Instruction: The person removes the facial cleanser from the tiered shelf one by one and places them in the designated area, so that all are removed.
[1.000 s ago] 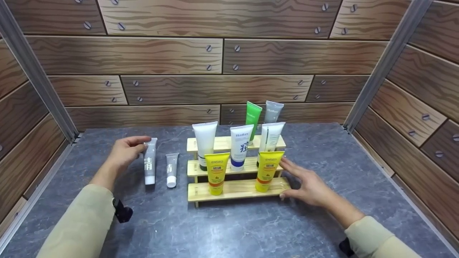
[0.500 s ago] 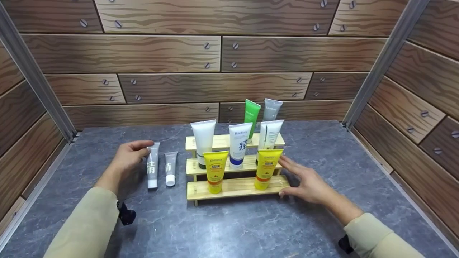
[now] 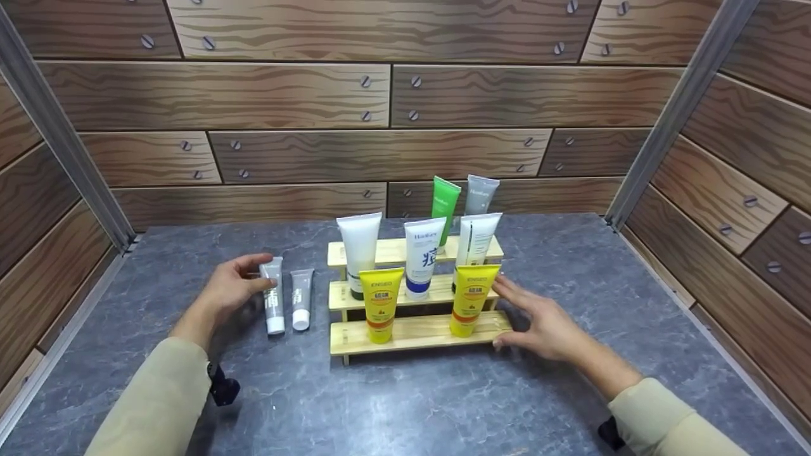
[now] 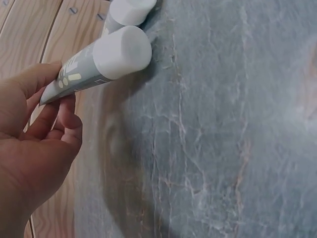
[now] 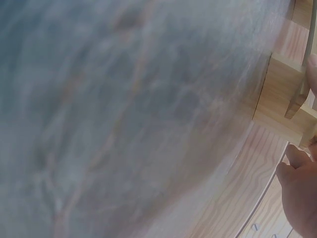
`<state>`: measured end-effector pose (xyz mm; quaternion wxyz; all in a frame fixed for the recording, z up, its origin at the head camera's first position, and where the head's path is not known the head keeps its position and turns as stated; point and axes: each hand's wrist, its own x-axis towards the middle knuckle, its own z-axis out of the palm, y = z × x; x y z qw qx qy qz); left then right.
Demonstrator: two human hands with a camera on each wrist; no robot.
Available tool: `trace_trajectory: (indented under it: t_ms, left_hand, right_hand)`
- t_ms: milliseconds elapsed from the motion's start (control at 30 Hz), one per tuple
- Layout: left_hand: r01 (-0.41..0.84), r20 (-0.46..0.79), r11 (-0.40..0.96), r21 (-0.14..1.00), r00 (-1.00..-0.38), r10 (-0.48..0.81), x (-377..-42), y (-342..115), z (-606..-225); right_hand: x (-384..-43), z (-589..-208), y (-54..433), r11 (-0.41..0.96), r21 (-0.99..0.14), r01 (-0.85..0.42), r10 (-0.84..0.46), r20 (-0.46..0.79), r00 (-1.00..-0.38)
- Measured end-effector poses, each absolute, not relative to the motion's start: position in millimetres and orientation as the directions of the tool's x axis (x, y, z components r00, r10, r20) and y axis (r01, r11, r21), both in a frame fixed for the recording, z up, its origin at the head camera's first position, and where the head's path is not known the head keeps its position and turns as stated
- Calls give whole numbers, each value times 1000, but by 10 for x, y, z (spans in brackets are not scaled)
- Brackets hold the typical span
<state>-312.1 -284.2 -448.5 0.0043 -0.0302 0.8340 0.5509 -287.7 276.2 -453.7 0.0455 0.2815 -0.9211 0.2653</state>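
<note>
In the head view my left hand [image 3: 236, 288] pinches a grey squeeze tube [image 3: 274, 310] near its flat crimped end, thumb laid across its face. The left wrist view shows the same tube [image 4: 81, 67] between thumb and fingers, its white cap [image 4: 124, 52] pointing away from the palm. A smaller grey tube [image 3: 302, 297] lies on the table just to its right. My right hand [image 3: 548, 326] rests at the right end of a three-step wooden display rack [image 3: 418, 342], fingers fairly straight at the middle step, thumb at the front step's corner.
Two yellow tubes [image 3: 381, 307] stand on the front step and several white tubes [image 3: 424, 256] on the middle one. A green tube [image 3: 445, 206] and a grey-blue tube [image 3: 481, 195] stand at the back. Wood-patterned walls [image 3: 304, 95] enclose the dark marbled table [image 3: 393, 405].
My left hand has shifted right and slightly nearer, bringing the grey tube closer beside the smaller one. Its thumb now lies over the tube, whose large lettering has turned. My right hand stays at the rack.
</note>
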Motion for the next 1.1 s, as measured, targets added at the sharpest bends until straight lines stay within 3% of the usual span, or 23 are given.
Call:
trace_trajectory:
  t_ms: [433,1100]
  left_hand:
    - [-62,-91,406,912,-994,53,-3122,-2836,-4501]
    - [-58,-72,443,894,-997,15,-3131,-2845,-4579]
  right_hand:
    - [-2886,-4531,2768,694,-458,-555,-503,243,-830]
    - [-2873,-4526,2764,706,-467,-532,-495,212,-843]
